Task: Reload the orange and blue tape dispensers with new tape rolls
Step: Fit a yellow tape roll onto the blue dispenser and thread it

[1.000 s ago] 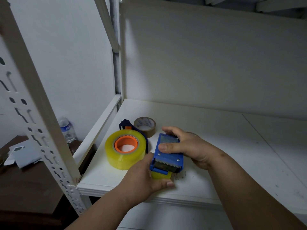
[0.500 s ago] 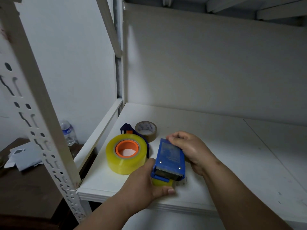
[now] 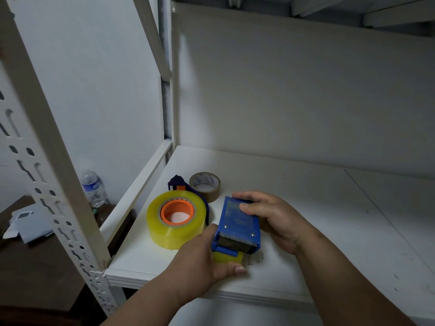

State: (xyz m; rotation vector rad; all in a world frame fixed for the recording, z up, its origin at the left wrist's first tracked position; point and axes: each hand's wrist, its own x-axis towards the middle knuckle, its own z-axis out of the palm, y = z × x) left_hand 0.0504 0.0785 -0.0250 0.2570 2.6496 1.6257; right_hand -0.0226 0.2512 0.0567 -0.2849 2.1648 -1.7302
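A blue tape dispenser [image 3: 239, 225] with a serrated metal blade facing me is held just above the white shelf [image 3: 329, 208]. My right hand [image 3: 275, 218] grips its far end, thumb on top. My left hand [image 3: 204, 260] grips its near left side, where a yellowish tape roll [image 3: 227, 257] shows under the blade. To the left lies a big yellowish tape roll [image 3: 175, 218] on an orange core, mounted in a dark blue and orange dispenser [image 3: 180, 184] that is mostly hidden behind it.
A small brown tape roll [image 3: 206, 185] lies flat behind the big roll. A perforated white upright [image 3: 54, 175] stands at the shelf's front left corner. Beyond it, a water bottle [image 3: 93, 189] and papers [image 3: 26, 223] sit on a dark low table.
My right thumb has slid off the blue dispenser's near end to its far end. The dispenser has tilted slightly, blade end toward me. The left hand keeps its grip.
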